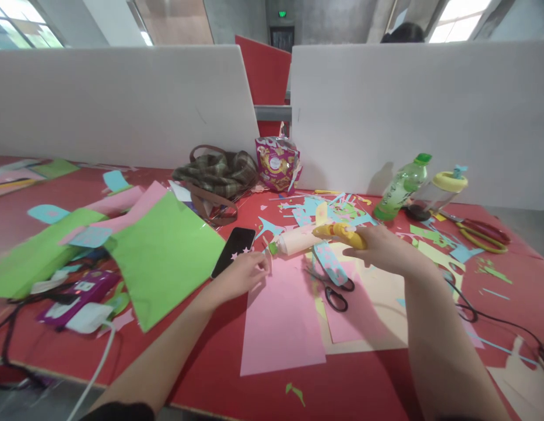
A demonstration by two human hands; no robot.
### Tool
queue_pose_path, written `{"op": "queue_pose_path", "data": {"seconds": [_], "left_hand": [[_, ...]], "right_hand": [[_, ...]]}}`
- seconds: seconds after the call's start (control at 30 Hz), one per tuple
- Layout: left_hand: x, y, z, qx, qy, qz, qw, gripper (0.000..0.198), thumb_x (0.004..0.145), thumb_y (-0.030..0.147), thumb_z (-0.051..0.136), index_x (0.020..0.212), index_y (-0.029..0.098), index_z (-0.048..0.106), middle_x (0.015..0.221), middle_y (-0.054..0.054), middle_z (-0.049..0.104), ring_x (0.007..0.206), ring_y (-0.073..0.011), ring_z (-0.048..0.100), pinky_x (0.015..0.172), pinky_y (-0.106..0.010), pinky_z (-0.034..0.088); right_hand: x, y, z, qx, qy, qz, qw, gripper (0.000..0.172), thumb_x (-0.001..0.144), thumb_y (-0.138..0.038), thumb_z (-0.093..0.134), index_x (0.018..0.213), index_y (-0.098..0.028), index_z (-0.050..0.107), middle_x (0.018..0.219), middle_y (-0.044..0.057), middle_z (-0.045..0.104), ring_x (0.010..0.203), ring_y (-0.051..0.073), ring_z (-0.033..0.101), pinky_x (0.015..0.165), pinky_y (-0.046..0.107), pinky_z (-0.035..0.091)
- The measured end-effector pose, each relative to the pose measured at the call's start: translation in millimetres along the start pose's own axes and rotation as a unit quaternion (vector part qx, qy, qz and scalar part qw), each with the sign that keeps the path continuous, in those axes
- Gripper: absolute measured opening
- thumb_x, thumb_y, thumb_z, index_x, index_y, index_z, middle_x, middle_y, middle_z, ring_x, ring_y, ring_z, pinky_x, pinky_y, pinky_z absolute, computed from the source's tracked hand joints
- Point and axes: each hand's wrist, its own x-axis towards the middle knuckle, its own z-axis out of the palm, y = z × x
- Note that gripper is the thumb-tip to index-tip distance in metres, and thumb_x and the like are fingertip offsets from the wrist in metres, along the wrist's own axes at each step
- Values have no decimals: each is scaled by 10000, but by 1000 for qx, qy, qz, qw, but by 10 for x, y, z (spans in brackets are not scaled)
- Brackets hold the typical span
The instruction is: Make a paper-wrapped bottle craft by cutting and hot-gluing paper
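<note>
My right hand [381, 248] is wrapped around a yellow glue gun [340, 232], held above a bottle [298, 240] wrapped in pale paper that lies on its side, green cap to the left. A blue paper piece with pink spots [330, 263] lies just below, partly over black-handled scissors [336, 298]. My left hand [243, 272] has its fingers curled together by the cap end; whatever is between them is too small to name. Small pink paper stars [241, 253] rest on a black phone [234, 248] beside it. Pink paper [285, 321] lies under both hands.
Green sheets [162, 251], a purple power strip [79, 298] and a white charger are at left. A plaid bag [219, 172] and snack bag [277, 164] stand behind. A green bottle [401, 187], clear cup and red-yellow scissors [482, 231] are at right. Paper scraps and cords lie about.
</note>
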Motion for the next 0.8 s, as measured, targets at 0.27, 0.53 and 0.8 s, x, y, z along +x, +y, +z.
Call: {"op": "queue_pose_path", "data": {"seconds": [0.27, 0.53, 0.8], "left_hand": [[404, 47, -150, -151, 114, -74, 979, 123, 659, 262, 544, 625, 151, 504, 658, -10, 601, 637, -128, 557, 596, -232, 426], [810, 78, -31, -137, 142, -72, 978, 128, 638, 265, 569, 671, 144, 547, 664, -23, 618, 642, -133, 568, 590, -237, 430], [973, 122, 28, -79, 131, -55, 987, 84, 603, 240, 587, 633, 162, 599, 669, -8, 631, 675, -150, 574, 638, -253, 412]], "right_hand": [[-9, 57, -17, -5, 11, 25, 1000, 212, 664, -407, 523, 712, -201, 502, 599, -5, 561, 482, 137, 545, 397, 220, 317], [-24, 54, -29, -2, 11, 21, 1000, 189, 677, -389, 512, 722, -206, 499, 624, 0, 575, 512, 144, 555, 419, 227, 334], [-40, 53, -37, 4, 16, 15, 1000, 184, 687, -377, 505, 748, -204, 507, 657, 3, 580, 515, 138, 555, 449, 227, 349]]}}
